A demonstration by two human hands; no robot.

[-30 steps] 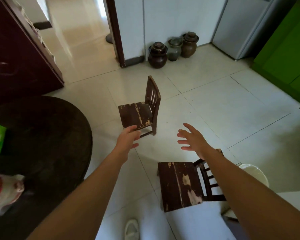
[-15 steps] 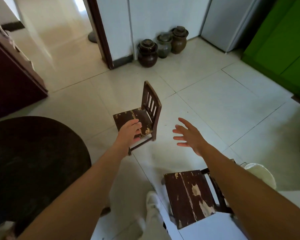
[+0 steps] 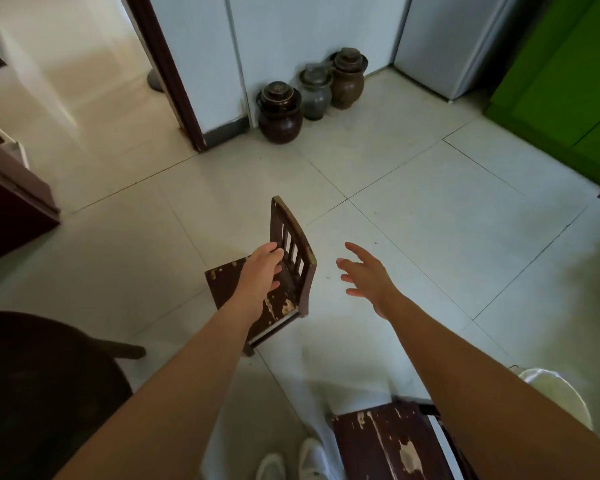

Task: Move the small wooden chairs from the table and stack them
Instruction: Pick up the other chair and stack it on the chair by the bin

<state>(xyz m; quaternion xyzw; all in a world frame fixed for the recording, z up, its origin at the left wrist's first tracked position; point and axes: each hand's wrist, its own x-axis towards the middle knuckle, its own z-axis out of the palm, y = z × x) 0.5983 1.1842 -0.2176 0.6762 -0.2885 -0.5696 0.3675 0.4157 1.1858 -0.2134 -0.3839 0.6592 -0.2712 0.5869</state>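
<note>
A small dark wooden chair (image 3: 293, 237) with worn paint stands on the tiled floor at the centre, its slatted back to the right. My left hand (image 3: 262, 271) reaches over its seat, fingers at the left post of the backrest; I cannot tell whether they are closed on it. My right hand (image 3: 366, 275) hovers open, just right of the chair and apart from it. A second worn chair (image 3: 392, 445) stands at the bottom, partly under my right forearm.
A dark round table (image 3: 32, 393) fills the lower left. Three clay jars (image 3: 312, 91) stand against the far wall beside a doorway. A green cabinet (image 3: 568, 71) is at the right, a white bucket (image 3: 555, 393) at the lower right. My white shoes (image 3: 291, 462) show below.
I have stepped forward, so the far chair is closer. My left hand slid from the seat's front edge across to the backrest. The right hand stays open beside it.
</note>
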